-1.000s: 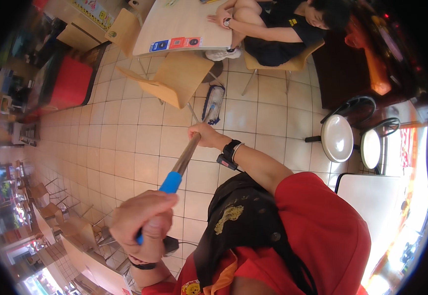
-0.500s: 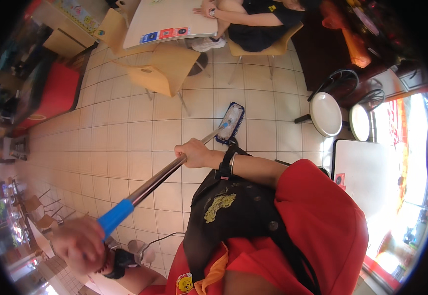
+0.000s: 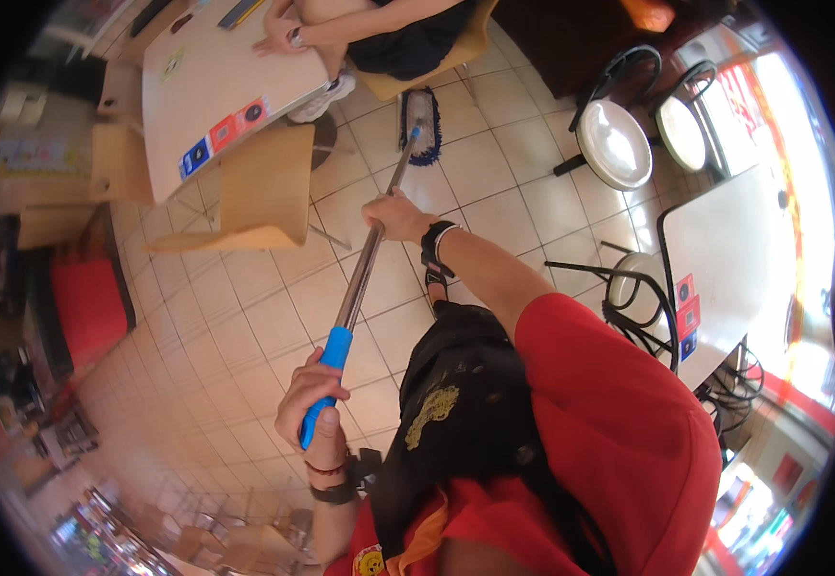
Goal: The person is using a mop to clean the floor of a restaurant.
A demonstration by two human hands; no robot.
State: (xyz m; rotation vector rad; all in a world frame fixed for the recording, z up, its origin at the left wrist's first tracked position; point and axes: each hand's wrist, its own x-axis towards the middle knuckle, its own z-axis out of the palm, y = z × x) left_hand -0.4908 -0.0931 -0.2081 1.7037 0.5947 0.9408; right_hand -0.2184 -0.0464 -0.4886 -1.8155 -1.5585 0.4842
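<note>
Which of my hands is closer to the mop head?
Right. The right hand grips the metal pole partway toward the mop head; the left hand holds the blue grip at the far end.

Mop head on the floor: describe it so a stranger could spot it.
Start at the large pale table at upper left. Just right of it, on the tiles beside the occupied chair, lies the mop head. Unlike the smooth vacant chair nearby, it has a dark blue fringe.
</note>
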